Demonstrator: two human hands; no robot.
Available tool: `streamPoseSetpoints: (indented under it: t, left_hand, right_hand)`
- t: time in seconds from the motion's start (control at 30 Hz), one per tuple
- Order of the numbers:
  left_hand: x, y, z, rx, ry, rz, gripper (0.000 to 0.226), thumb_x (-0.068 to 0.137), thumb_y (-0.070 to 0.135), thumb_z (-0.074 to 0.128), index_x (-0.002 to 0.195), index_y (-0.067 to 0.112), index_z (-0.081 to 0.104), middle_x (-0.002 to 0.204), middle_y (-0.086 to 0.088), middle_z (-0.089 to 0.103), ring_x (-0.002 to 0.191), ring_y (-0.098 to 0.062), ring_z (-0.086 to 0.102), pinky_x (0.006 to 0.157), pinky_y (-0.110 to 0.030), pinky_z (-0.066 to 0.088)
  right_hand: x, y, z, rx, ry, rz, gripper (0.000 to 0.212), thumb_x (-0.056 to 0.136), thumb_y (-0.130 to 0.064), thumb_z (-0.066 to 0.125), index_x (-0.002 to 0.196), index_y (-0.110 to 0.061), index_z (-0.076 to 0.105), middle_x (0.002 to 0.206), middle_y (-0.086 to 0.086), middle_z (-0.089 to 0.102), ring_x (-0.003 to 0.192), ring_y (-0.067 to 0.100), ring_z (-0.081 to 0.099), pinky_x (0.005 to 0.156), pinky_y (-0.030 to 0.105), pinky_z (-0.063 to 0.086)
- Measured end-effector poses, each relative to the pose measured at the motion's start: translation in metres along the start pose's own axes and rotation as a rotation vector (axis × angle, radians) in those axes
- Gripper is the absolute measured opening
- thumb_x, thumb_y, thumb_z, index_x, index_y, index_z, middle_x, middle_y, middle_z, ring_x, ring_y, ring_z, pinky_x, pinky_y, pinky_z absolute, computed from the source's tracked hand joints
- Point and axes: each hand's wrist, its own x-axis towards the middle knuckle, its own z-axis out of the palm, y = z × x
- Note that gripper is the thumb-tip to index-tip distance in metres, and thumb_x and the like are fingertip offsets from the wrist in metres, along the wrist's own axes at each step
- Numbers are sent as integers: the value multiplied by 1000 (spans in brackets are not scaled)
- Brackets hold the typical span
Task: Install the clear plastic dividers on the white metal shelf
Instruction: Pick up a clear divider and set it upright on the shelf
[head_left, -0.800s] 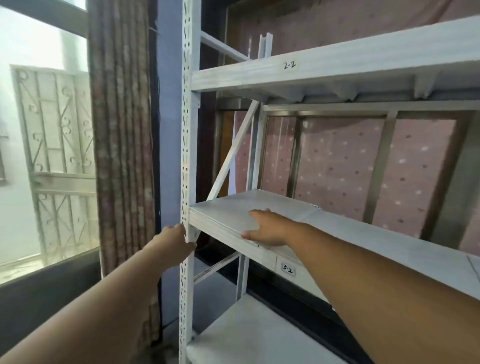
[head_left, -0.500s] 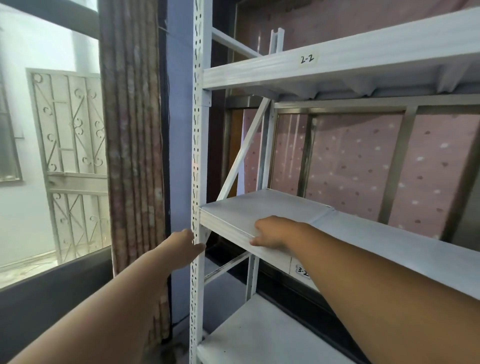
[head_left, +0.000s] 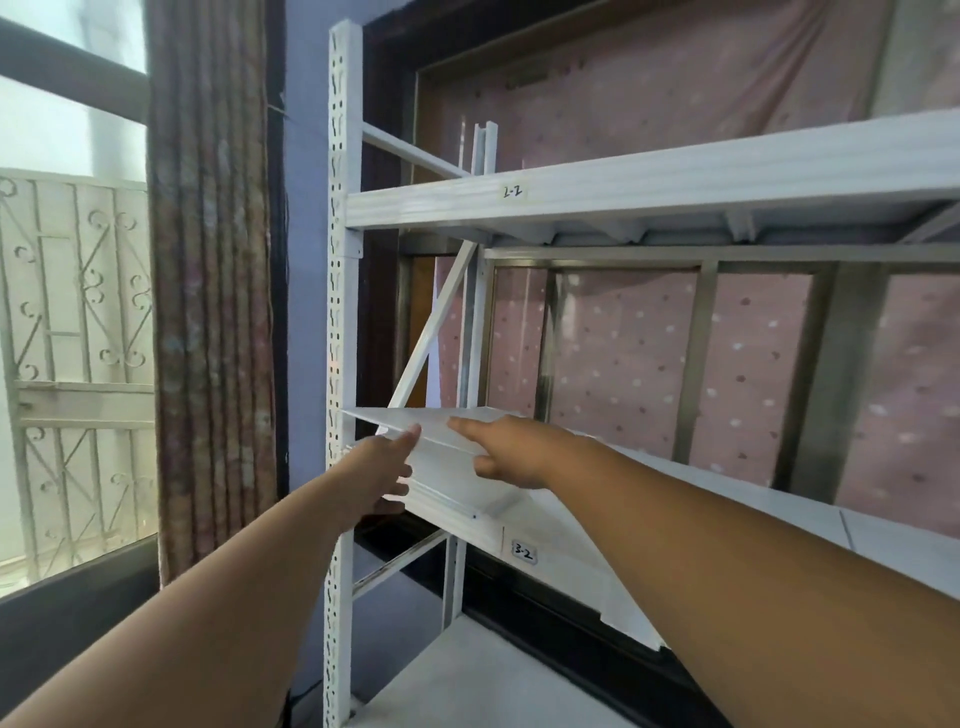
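A white metal rack (head_left: 337, 312) stands in front of me, with an upper shelf labelled 2-2 (head_left: 623, 192) and a middle shelf labelled 3-2 (head_left: 524, 553). At the left end of the middle shelf, a flat white panel (head_left: 447, 480) is tilted with its front edge raised, so its underside shows. My left hand (head_left: 382, 475) grips its front left corner, thumb on top and fingers beneath. My right hand (head_left: 501, 452) holds the front edge a little to the right, fingers on top and thumb under. I see no clear plastic divider.
A brown curtain (head_left: 208, 260) hangs left of the rack, beside a window with a white grille (head_left: 72, 364). Pink dotted fabric (head_left: 623, 353) and a metal frame back the rack. A lower shelf (head_left: 467, 686) lies below.
My left hand has left the rack's front upright and taken the panel's corner. The panel lay flat before; its front edge now stands raised in both hands.
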Motion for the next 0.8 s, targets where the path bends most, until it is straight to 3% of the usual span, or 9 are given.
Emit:
streamPoseSetpoints:
  t: [0.13,0.2,0.33,0.4,0.47,0.57,0.67,0.73,0.8]
  left_hand:
    - [-24,22,39,-431,-55,103,47,101,56,55,130,19,60,136,-8,66,114,-32,69,99,-51,60]
    - [-40,31,60,-554,-143,177,47,104,55,51,141,27,58,145,-5,61,121,-34,66,102,-57,56]
    - [-71,55,111,-691,-405,250,48,106,54,44,152,42,47,149,-9,59,127,-45,64,103,-72,49]
    - [-87,70,138,-750,-429,236,48,109,50,40,156,39,43,151,-10,57,135,-45,58,108,-69,47]
    - [-101,84,167,-792,-437,211,48,110,48,40,157,40,42,156,-4,53,144,-39,49,110,-57,47]
    - [-115,98,206,-767,-447,212,45,110,47,40,155,47,43,162,6,46,150,-27,42,102,-47,51]
    - [-124,106,239,-626,-556,225,34,110,47,42,137,60,56,154,6,54,143,-28,49,86,-57,60]
    - [-133,110,259,-561,-623,232,30,108,47,47,127,61,64,148,-3,60,129,-28,59,66,-52,64]
    - [-145,114,282,-530,-679,261,31,107,46,49,132,59,63,144,-6,62,117,-26,64,55,-42,63]
  right_hand:
    - [-33,13,-24,61,-19,24,82,101,-29,55,158,-49,0,123,16,57,68,16,54,52,29,40]
    - [-51,22,-36,112,-18,38,86,99,-31,58,157,-52,-1,136,15,54,68,12,52,53,26,38]
    - [-88,44,-50,251,32,-2,92,97,-25,65,157,-52,0,152,4,45,93,13,45,60,11,31]
    - [-106,52,-52,380,58,-20,97,95,-25,70,156,-55,0,154,-2,45,108,14,47,74,13,41]
    - [-123,61,-51,514,100,0,103,93,-21,73,155,-58,-1,154,-6,45,123,18,51,97,29,48]
    - [-148,78,-51,699,208,120,95,98,-18,62,152,-63,-2,157,-9,41,129,24,55,103,42,53]
    - [-176,100,-50,970,304,177,80,106,-14,49,155,-59,4,158,-9,38,121,9,58,87,26,60]
    - [-198,115,-50,1089,355,186,72,109,-11,42,157,-54,12,151,-9,44,107,-1,58,71,16,58]
    - [-222,128,-50,1125,429,231,68,109,-9,39,157,-53,19,151,-5,47,115,13,61,80,28,61]
